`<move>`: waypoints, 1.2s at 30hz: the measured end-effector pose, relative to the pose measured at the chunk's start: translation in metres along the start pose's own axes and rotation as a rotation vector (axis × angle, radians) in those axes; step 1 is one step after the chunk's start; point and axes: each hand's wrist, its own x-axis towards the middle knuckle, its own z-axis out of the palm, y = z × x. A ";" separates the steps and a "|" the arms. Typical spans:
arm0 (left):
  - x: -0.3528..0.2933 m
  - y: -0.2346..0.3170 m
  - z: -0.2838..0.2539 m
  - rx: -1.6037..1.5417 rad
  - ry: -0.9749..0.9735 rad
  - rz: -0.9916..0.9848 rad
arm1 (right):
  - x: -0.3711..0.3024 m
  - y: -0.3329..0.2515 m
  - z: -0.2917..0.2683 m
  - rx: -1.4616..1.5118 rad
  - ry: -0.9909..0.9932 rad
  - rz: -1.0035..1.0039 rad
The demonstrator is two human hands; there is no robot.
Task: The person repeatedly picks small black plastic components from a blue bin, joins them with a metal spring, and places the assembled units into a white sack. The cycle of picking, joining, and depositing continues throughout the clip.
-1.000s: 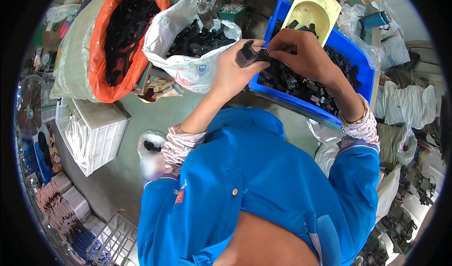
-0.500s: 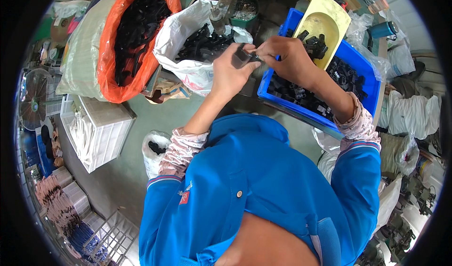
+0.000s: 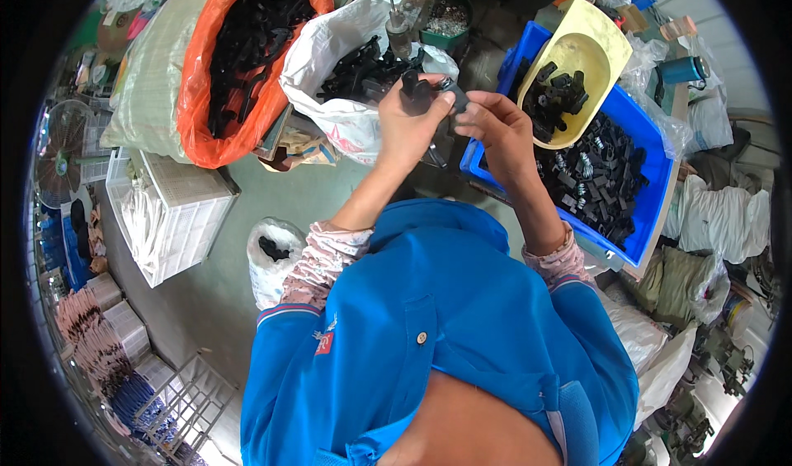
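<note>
Gripped by the left hand (image 3: 404, 130), a black part (image 3: 418, 98) at twelve o'clock looks unfinished, the right hand (image 3: 505, 138) at its edge, pinch unclear, with many loose pieces (image 3: 609, 184) left in the two-o'clock blue bin (image 3: 656, 187).

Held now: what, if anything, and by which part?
The left grip holds a black, blocky, plastic-looking part around its body. The right grip is at its right end; whether it pinches there is unclear.

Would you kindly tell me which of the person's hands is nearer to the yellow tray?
Right. The right hand is just left of the lower end of the yellow tray; the left hand, holding a black part, is farther to the left.
</note>
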 end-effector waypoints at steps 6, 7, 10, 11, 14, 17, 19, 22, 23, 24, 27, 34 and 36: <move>0.011 0.001 -0.019 0.337 -0.183 0.141 | 0.002 -0.001 -0.015 0.039 0.016 -0.017; 0.012 0.000 -0.021 0.469 -0.207 0.214 | 0.002 -0.001 -0.018 0.025 0.012 -0.020; 0.010 -0.001 -0.021 0.359 -0.230 0.126 | 0.002 -0.002 -0.025 -0.042 -0.006 -0.056; 0.010 0.000 -0.022 0.342 -0.240 0.023 | 0.001 -0.002 -0.026 -0.082 -0.013 -0.087; 0.011 -0.001 -0.025 0.237 -0.255 -0.218 | 0.002 0.002 -0.029 -0.185 -0.034 -0.174; 0.009 -0.011 -0.028 0.055 -0.233 -0.293 | 0.004 0.005 -0.033 -0.204 -0.034 -0.150; 0.008 -0.015 -0.023 -0.043 -0.191 -0.284 | 0.006 0.004 -0.038 -0.170 -0.029 -0.101; 0.005 -0.011 -0.018 -0.069 -0.191 -0.309 | 0.008 0.001 -0.045 -0.073 -0.014 -0.040; 0.006 -0.011 -0.022 -0.088 -0.252 -0.404 | 0.007 -0.002 -0.048 -0.032 -0.004 -0.024; 0.010 -0.009 -0.032 -0.108 -0.313 -0.500 | 0.007 -0.005 -0.051 0.009 0.007 -0.008; 0.010 -0.008 -0.051 -0.457 -0.516 -0.714 | 0.003 -0.020 -0.065 0.103 -0.026 0.050; -0.014 0.000 -0.031 -0.083 -0.622 -0.669 | 0.003 -0.054 -0.066 -0.159 -0.161 0.036; -0.018 0.001 -0.027 -0.078 -0.634 -0.652 | 0.004 -0.060 -0.065 -0.269 -0.184 0.051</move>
